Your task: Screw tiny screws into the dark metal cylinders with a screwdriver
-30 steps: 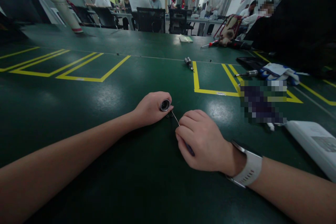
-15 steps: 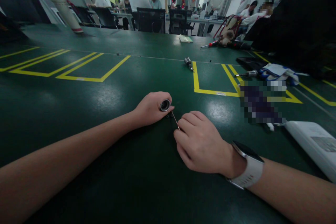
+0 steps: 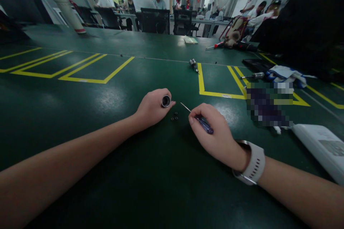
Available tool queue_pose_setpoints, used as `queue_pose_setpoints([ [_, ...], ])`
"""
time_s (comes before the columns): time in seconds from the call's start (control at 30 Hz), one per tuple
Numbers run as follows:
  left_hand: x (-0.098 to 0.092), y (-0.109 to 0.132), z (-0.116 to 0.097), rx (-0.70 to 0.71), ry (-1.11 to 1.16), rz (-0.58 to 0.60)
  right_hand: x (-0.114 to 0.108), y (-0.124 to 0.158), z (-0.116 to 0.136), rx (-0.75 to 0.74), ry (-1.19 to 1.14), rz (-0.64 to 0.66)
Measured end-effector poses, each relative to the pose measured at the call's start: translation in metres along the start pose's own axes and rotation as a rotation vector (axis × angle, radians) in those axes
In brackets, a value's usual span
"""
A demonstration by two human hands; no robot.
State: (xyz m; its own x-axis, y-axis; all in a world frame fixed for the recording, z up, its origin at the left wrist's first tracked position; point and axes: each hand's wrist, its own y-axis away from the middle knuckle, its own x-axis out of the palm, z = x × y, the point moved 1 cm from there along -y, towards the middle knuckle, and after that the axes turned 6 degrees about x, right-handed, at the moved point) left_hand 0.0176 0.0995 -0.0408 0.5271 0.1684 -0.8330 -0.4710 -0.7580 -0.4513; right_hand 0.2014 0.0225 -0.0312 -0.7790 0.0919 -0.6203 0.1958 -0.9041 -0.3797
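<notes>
A: From the head view, what is the left hand (image 3: 152, 109) doing?

B: It's grasping a metal tube (image 3: 166, 101), fingers wrapped around it, with the round mouth facing up toward the camera. The hand hides the rest of the tube.

A: And where exactly is that tube?

B: Near the middle of the view, over the green table (image 3: 139, 186). Whether its lower end touches the tabletop, I can't tell.

A: The right hand (image 3: 219, 136)?

B: That one grips a screwdriver (image 3: 205, 126) by its dark, see-through handle, pinched between thumb and fingers. The thin shaft slants toward the left hand, and its tip stands apart from the tube.

A: Anything between the hands?

B: Three small dark parts (image 3: 176, 118) lie close together on the table, just below the left fingertips. They're too small to make out well.

A: What's farther out?

B: A metal fitting (image 3: 193, 64) lies beyond the hands, just beside the end of a yellow tape (image 3: 225, 95) outline. Over on the right there's a second fitting (image 3: 258, 75) next to white-and-blue gloves (image 3: 286, 75), and nearer, a white box (image 3: 322, 146).

A: And on the right wrist?

B: A watch (image 3: 255, 164) with a pale strap.
</notes>
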Motion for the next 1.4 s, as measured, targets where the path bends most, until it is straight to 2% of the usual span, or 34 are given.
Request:
queue_pose_setpoints([
  [0.1, -0.002, -0.001, 0.004, -0.112, -0.062, -0.058, 0.003, -0.007, -0.01, 0.217, -0.075, 0.05],
  [0.17, -0.003, -0.003, 0.008, -0.144, -0.108, -0.026, 0.004, -0.01, -0.013, 0.278, -0.114, 0.077],
  [0.33, -0.01, -0.011, 0.027, -0.213, -0.224, 0.157, 0.003, -0.011, -0.009, 0.288, -0.145, 0.112],
  [0.5, -0.013, -0.015, 0.047, -0.21, -0.343, 0.244, 0.001, -0.009, -0.007, 0.314, -0.12, 0.142],
  [0.63, -0.01, -0.014, 0.05, -0.182, -0.332, 0.217, 0.001, -0.01, -0.008, 0.321, -0.12, 0.161],
  [0.83, -0.012, -0.011, 0.04, -0.17, -0.302, 0.035, 0.002, -0.01, -0.009, 0.323, -0.137, 0.16],
  [0.97, -0.015, -0.01, 0.039, -0.209, -0.292, -0.015, 0.002, -0.011, -0.01, 0.315, -0.144, 0.153],
  [1.07, -0.015, -0.011, 0.041, -0.277, -0.295, 0.012, 0.002, -0.013, -0.011, 0.329, -0.168, 0.151],
  [1.17, -0.014, -0.013, 0.043, -0.335, -0.314, 0.089, 0.001, -0.015, -0.01, 0.358, -0.205, 0.15],
  [1.27, -0.012, -0.015, 0.044, -0.313, -0.345, 0.155, 0.001, -0.017, -0.011, 0.372, -0.236, 0.144],
  [1.4, -0.012, -0.015, 0.043, -0.262, -0.38, 0.181, 0.003, -0.018, -0.014, 0.367, -0.307, 0.114],
])
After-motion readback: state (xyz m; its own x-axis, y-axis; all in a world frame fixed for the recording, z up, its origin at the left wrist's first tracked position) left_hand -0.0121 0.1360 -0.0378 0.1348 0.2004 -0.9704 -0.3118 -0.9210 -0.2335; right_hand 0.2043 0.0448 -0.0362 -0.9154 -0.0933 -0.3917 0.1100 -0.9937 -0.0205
